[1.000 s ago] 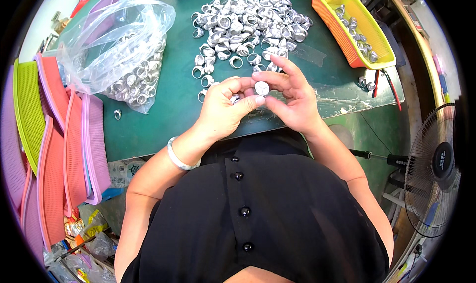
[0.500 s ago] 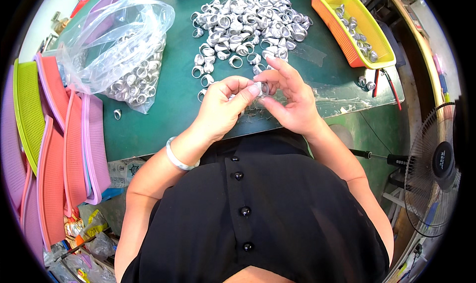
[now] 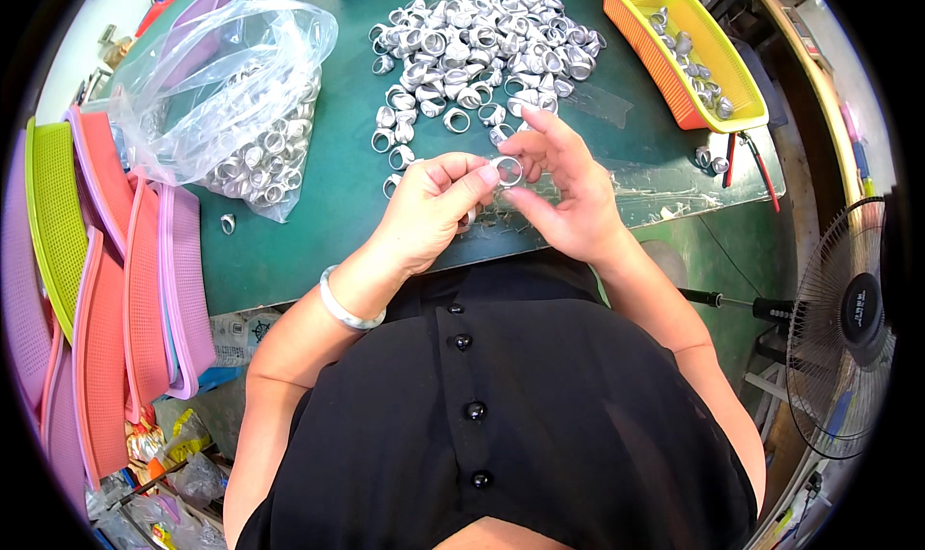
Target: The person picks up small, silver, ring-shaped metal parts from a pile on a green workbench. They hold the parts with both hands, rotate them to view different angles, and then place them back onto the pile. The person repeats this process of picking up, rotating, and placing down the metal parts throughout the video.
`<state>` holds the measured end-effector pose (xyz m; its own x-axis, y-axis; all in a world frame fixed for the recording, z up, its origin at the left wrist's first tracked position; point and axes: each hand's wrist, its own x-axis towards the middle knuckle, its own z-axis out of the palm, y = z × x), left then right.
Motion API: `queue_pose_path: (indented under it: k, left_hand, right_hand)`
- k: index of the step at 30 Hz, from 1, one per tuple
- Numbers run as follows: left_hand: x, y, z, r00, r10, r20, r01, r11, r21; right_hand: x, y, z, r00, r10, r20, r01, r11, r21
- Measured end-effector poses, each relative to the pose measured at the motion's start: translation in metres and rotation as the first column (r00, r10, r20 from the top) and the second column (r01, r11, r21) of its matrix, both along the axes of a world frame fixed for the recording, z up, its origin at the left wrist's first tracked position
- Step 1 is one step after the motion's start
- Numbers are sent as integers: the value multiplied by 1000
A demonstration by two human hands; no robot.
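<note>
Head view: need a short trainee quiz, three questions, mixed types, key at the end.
1. Multiple choice: what does the left hand pinch between thumb and finger?
A) the fan
B) a silver ring
C) the yellow basket

2. True or false: the clear plastic bag stands to the right of the ring pile.

3. Fill in: the pale bangle is worn on the ____ wrist.

Key:
1. B.
2. False; the clear plastic bag stands to the left of the ring pile.
3. Left.
</note>
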<state>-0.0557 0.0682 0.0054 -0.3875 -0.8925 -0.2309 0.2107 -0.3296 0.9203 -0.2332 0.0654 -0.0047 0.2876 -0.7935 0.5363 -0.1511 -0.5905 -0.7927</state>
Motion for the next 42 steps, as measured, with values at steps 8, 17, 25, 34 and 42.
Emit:
queue_pose_path:
  k: [8, 17, 25, 34, 42]
  left_hand:
    - [2, -1, 0, 998, -34, -45, 34, 999, 2]
    - [-2, 0, 1, 994, -35, -104, 32, 999, -29]
    - [-1, 0, 2, 997, -2, -74, -8, 992, -129]
    - [-2, 0, 1, 997, 9, -81, -16, 996, -90]
    - [11, -10, -5, 893, 125, -433, 34, 940, 340]
  right_hand:
    - [-2, 1, -1, 977, 42, 210, -73, 987, 142]
    - [-3, 1, -1, 987, 37, 159, -45, 998, 50]
    - [-2, 2, 4, 963, 112, 244, -129, 990, 54]
    - [-5, 1, 6, 978, 39, 203, -53, 996, 67]
    - [-15, -19, 5, 959, -265, -97, 271, 960, 65]
